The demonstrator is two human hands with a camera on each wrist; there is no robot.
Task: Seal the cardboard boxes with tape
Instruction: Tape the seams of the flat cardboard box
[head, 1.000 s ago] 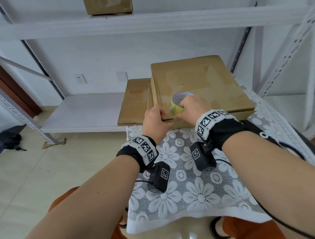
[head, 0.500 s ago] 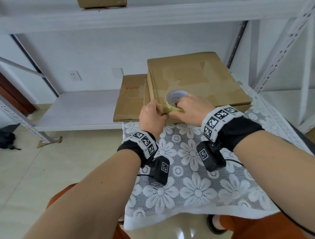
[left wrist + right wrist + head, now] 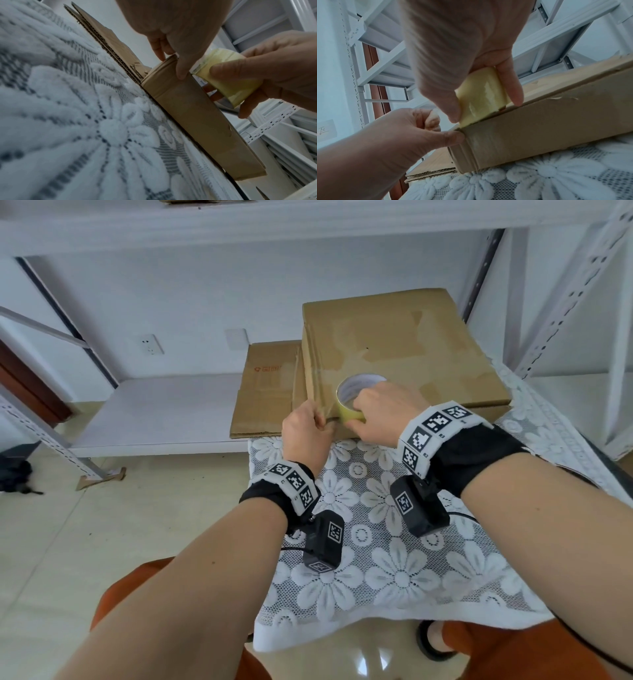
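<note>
Shelving (image 3: 144,231) of white metal fills the back, its lower shelf (image 3: 154,409) reaching behind the table. Nearer lies a white lace tablecloth (image 3: 394,570) with a flower pattern, spread over the table top. On its far end sits a flat cardboard box (image 3: 404,350), closed, with glossy strips of clear tape already across its near left corner and along its left side. Under and to the left of it lies a flattened cardboard sheet (image 3: 267,392), partly on the cloth and partly on the lower shelf.

The right hand (image 3: 380,412) grips a roll of yellowish tape (image 3: 352,414), fingers reaching into the core and thumb on the outer face; the roll stands on the box top just at the near left corner, touching the edge. The left hand (image 3: 305,429) is curled at that same corner, its thumb pressed on the near face of the box and its fingers on the top edge, pinching the corner where the tape wraps over it. In the wrist views the thumb tip (image 3: 453,136) sits right at the taped corner, with the roll just beside it.

Both wrists carry black bands with printed markers and small cameras.
</note>
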